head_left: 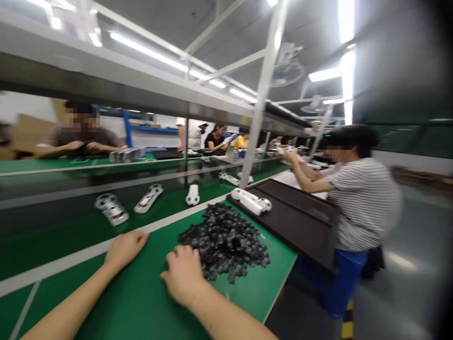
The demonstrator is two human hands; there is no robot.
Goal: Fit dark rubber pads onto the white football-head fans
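I have the right hand [184, 274] palm-down at the edge of the pile of black parts [233, 241] on the green bench [134, 304], fingers half bent; I cannot tell whether it grips one. The left hand [125, 250] curls loosely by the white strip [71, 259] (fingertips hidden, hold unverified). A broad right-hand sweep could scatter parts off the bench. Beyond, a bump against the dark tray [304, 224] could dislodge its white units [252, 203].
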